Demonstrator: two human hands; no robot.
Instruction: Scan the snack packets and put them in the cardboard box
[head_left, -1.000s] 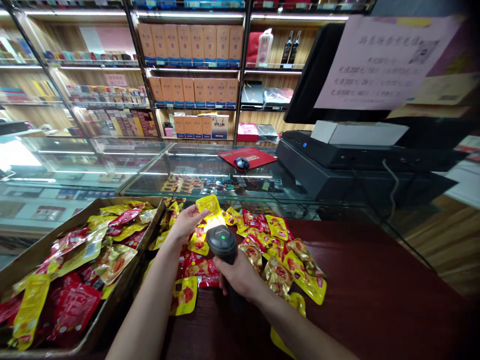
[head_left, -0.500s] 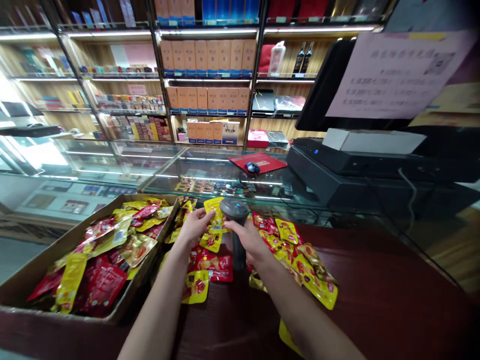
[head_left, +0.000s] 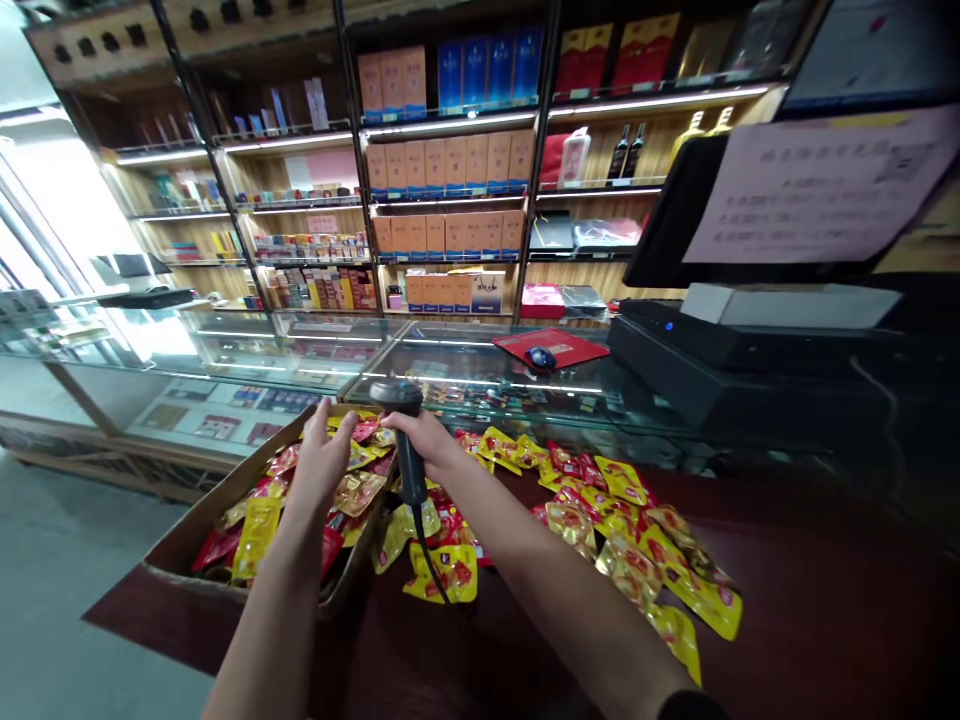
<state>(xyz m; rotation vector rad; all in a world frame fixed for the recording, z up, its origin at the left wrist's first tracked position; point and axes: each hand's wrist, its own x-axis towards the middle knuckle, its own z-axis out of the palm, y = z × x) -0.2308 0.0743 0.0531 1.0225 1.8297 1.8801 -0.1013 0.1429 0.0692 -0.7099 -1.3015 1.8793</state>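
Note:
My right hand grips a dark handheld barcode scanner by its upper handle, and its cable trails down over the table. Over the cardboard box at the left hovers my left hand, thumb and fingers apart, with nothing visible in it. Beneath it the box holds many red, yellow and gold snack packets. A yellow packet lies under the scanner's cable. To the right of my right arm spreads a loose pile of similar packets.
A glass display counter runs behind the table, with a red mat and a mouse on it. At the right stand a monitor with a paper sheet and a black cash-register base. Stocked shelves line the back wall.
My left hand has let go of a yellow packet and moved left over the box. The scanner in my right hand has shifted left too. The view has turned left.

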